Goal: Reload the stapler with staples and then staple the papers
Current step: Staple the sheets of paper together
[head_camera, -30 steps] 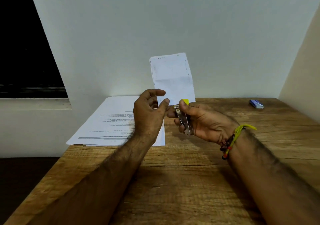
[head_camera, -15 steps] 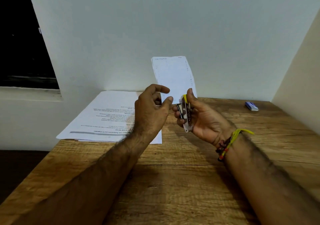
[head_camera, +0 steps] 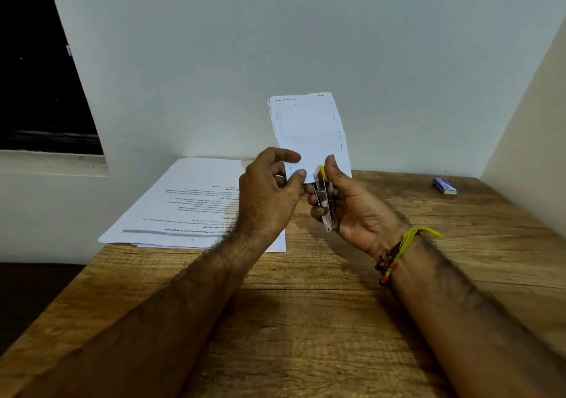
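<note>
On the grainy wooden bench [head_camera: 306, 321] a flat stack of printed papers [head_camera: 190, 204] lay at the far left, one folded sheet [head_camera: 309, 128] propped against the pale wall behind the hands, and a small blue box [head_camera: 444, 186] sat well apart at the far right. The right hand [head_camera: 355, 210] gripped the slim metal stapler [head_camera: 326, 201], yellow-tipped, upright above the bench. The left hand [head_camera: 269, 195] pinched thumb and forefinger at its side; what they held was too small to tell.
</note>
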